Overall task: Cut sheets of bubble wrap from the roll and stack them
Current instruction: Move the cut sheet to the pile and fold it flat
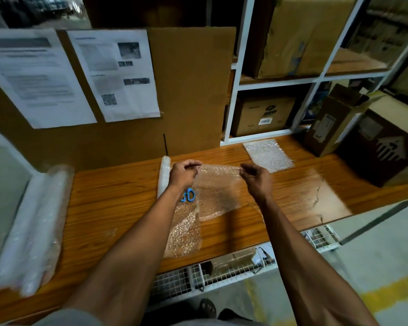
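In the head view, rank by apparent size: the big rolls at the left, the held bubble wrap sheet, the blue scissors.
1. Big rolls, though nearness enlarges them.
2. Held sheet.
3. Blue scissors, partly hidden.

Both hands, left hand (183, 174) and right hand (257, 178), pinch a bubble wrap sheet (218, 191).

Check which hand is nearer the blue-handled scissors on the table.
Left. The left hand holds the clear bubble wrap sheet just above the blue-handled scissors; the right hand pinches the sheet's far corner, well to their right.
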The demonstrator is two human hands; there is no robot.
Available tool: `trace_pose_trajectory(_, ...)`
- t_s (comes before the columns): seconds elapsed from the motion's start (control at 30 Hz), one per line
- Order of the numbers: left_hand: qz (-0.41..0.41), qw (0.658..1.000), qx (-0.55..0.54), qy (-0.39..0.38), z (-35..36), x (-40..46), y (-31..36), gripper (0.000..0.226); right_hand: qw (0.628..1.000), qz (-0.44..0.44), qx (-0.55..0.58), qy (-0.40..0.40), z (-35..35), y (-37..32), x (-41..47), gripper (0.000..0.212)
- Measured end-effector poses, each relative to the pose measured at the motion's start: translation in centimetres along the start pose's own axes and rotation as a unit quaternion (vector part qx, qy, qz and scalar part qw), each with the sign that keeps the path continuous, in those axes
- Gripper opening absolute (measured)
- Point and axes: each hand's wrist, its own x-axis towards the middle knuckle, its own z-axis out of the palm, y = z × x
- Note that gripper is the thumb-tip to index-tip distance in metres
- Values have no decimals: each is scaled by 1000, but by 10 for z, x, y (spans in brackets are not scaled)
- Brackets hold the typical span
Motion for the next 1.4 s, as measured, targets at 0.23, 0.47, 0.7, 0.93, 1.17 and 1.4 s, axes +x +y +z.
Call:
trace_pose_trajectory(0.23, 12, 1000, -13, -13, -14, -27, 9, 26, 992, -64, -103, 47, -7, -24, -24, 24)
trace_pose_trajectory(0.47, 61, 998, 22, -22, -17, -40, 24, 23, 975, -132, -164, 69, -20, -31, -30, 16)
trace_pose_trajectory(0.7, 113, 989, 90, -7, -9, -39, 29, 16, 974, -129, -174, 66, -28, -27, -24, 13)
trace_pose_trajectory(0.93, 117, 981, 154, 11, 9, -26, 31, 5, 977, -126, -160, 68, -42, -19, -12, 8)
trace_pose_trajectory(1.17, 74, 990, 113, -35, 53, 3, 36, 17, 998, -42, -32, 42, -58, 7, 25, 28)
trace_pose_trajectory(1.4, 19, 997, 78, -15, 126, 57, 38, 26, 987, 81, 129, -45, -85, 48, 90, 29)
